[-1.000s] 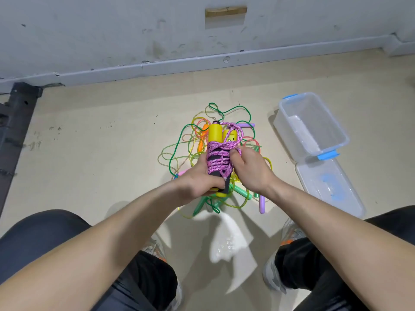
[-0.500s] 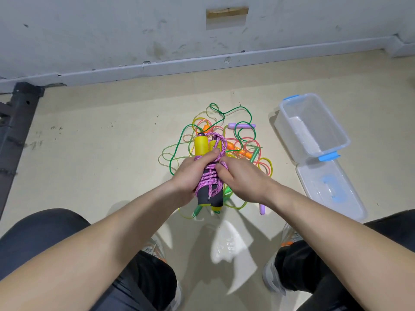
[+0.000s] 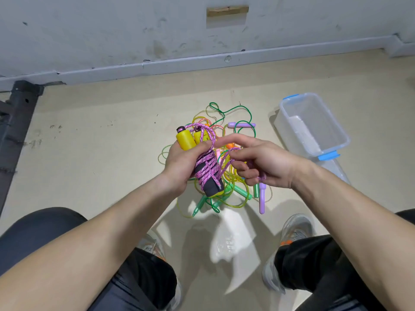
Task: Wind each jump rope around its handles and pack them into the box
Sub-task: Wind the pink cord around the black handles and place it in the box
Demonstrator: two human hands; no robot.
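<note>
Beige floor [image 3: 101, 153] meets a scuffed grey wall. The left hand [image 3: 182, 162] curls its fingers round the yellow handles [image 3: 185, 139], wound in pink rope [image 3: 207, 169]. At 3 o'clock the right hand [image 3: 267, 162] pinches the loose strand. Both hands hide much of the tangled pile [image 3: 241, 191]. The clear box [image 3: 332, 117] sits at 2 o'clock, its lid [image 3: 336, 169] partly behind the forearm.

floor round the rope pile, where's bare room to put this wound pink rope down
Widest bare beige floor: left of the tangled pile of coloured jump ropes, up to the black metal frame. A narrower strip runs between pile and grey skirting. The clear plastic box looks empty. Crowded: the gap between pile and box, and near the grey shoes.
</note>
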